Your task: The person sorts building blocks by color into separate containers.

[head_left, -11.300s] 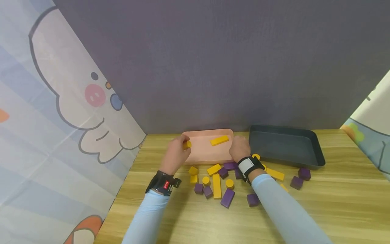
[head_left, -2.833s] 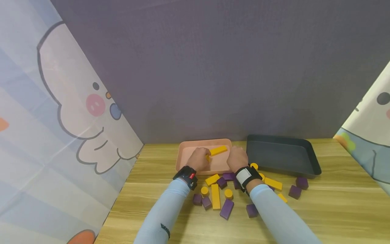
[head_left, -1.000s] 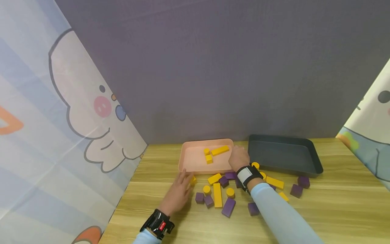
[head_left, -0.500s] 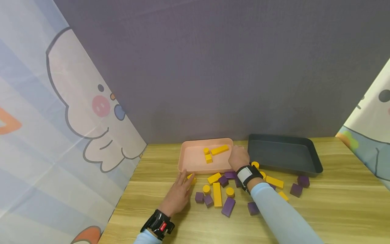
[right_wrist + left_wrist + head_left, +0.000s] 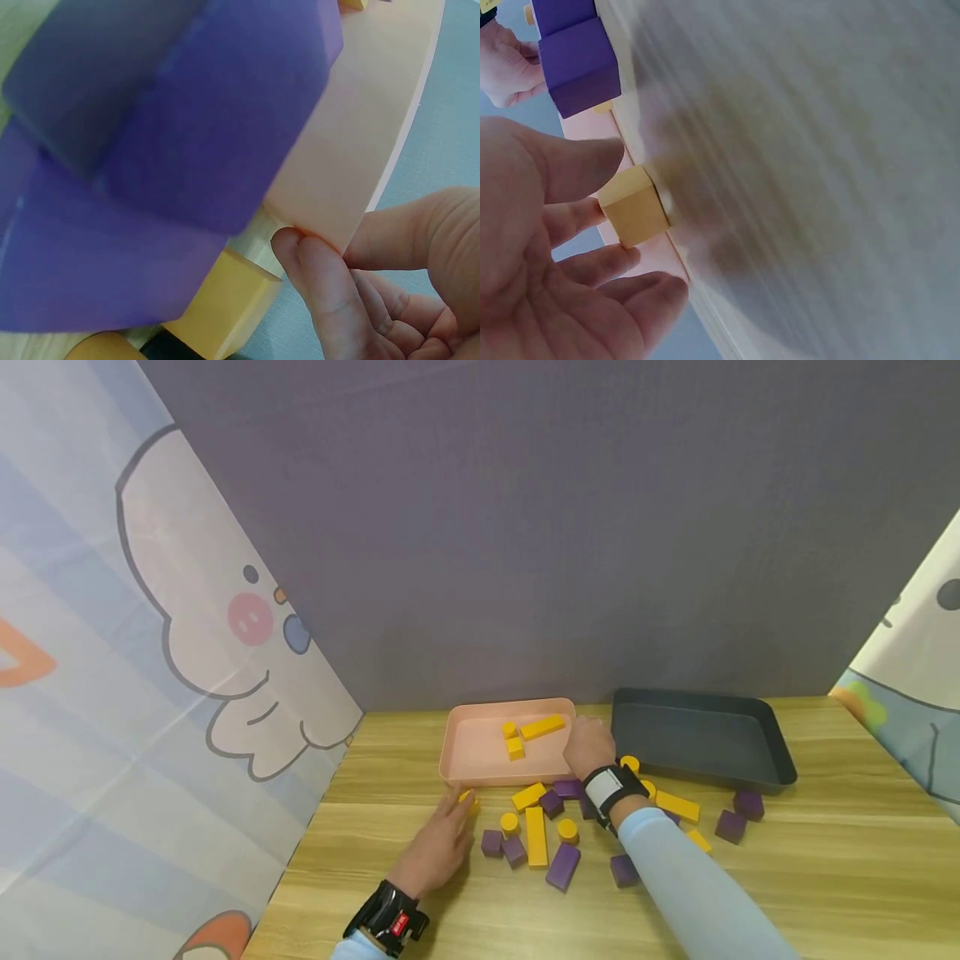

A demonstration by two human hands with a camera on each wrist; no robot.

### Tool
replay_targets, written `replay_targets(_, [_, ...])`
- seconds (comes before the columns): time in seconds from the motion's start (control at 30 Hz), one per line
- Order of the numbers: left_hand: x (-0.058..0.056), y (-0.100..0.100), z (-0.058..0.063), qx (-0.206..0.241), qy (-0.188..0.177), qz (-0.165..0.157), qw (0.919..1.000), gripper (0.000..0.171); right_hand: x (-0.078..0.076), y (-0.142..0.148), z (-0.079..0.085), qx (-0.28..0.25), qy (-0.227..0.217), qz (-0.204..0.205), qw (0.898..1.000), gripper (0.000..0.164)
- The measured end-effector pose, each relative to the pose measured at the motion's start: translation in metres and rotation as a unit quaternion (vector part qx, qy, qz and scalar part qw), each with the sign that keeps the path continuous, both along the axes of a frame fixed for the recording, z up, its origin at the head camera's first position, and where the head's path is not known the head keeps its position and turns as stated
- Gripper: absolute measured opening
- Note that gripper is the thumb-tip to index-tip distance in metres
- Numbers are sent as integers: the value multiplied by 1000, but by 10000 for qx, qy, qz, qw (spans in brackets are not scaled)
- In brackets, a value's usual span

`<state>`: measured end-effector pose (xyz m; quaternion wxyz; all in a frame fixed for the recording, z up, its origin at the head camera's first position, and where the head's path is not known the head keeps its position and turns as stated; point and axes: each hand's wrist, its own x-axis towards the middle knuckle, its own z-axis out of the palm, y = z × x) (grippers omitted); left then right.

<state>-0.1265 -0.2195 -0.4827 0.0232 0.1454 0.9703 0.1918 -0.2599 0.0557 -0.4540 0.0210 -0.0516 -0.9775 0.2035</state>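
Observation:
My left hand (image 5: 430,853) rests low over the table, its fingertips at a yellow cube (image 5: 470,801) just in front of the pink tray (image 5: 476,752). In the left wrist view, thumb and fingers spread around that yellow cube (image 5: 635,208); firm contact cannot be made out. My right hand (image 5: 589,748) pinches the pink tray's right end between thumb and fingers, as the right wrist view shows at the tray wall (image 5: 341,142). Inside the tray lie a yellow cylinder (image 5: 510,729), a yellow cube (image 5: 515,749) and a long yellow bar (image 5: 543,727).
A dark tray (image 5: 697,739) stands to the right. In front of both trays, several yellow and purple blocks are scattered, among them a yellow bar (image 5: 536,837), a purple block (image 5: 563,867) and a purple cube (image 5: 731,827). A grey partition (image 5: 525,543) rises behind.
Since the oldest frame, a yellow cylinder and a yellow cube have been set in the pink tray by my left hand. It has since moved back to another yellow cube. My right hand stays put.

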Motion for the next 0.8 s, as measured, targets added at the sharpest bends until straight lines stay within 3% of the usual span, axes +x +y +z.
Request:
replay_targets(0.1, [-2, 1, 2, 143, 15, 98, 9998, 56, 0, 1, 0, -5, -4, -5, 10000, 39])
replay_targets(0.4, [-6, -2, -1, 372, 635, 91, 9972, 35, 0, 2, 1, -3, 42, 8, 10000, 38])
replay_targets(0.8, [-9, -3, 4, 375, 487, 227, 9978, 31, 1, 0, 2, -69, 103, 25, 9999, 38])
